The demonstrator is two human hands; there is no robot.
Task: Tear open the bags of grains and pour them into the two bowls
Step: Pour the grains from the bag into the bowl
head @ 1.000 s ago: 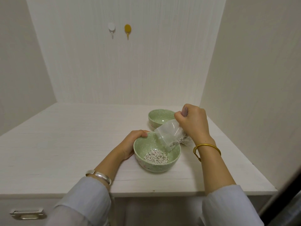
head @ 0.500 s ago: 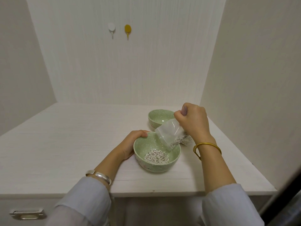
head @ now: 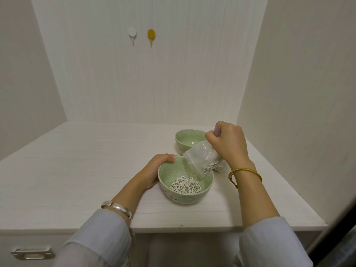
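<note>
The right hand [head: 228, 143], right of centre in the frame, pinches the closed end of a clear plastic bag [head: 200, 159] in a curled fist and holds it tilted, its torn mouth pointing down-left over the rim of the near bowl [head: 167, 191]. The left hand [head: 156, 171] cups that bowl's left wall, thumb hooked over the rim, steadying it. Over the last second the right hand has crept slightly higher and the bag has tipped a little steeper; the pile of grains [head: 185, 186] in the bowl looks about the same, and a small remainder still clings in the lower corner of the bag near its mouth. By my reading the first pour is nearly finished and needs only a shake to clear the last grains. The far bowl [head: 185, 140], just behind and partly hidden by the bag and fist, appears empty, so the second half of the task is not yet started. Another packet [head: 221, 166] seems to lie on the table beneath the right wrist, though little of it shows. The bag is thin, glossy and crinkled, limp where empty; the grains are pale, slender and dry-looking. Both bowls are rounded, glazed pale green with fine white speckles. The table [head: 77, 170] is whitewashed board with faint grain, matte like the wall panels around it.
</note>
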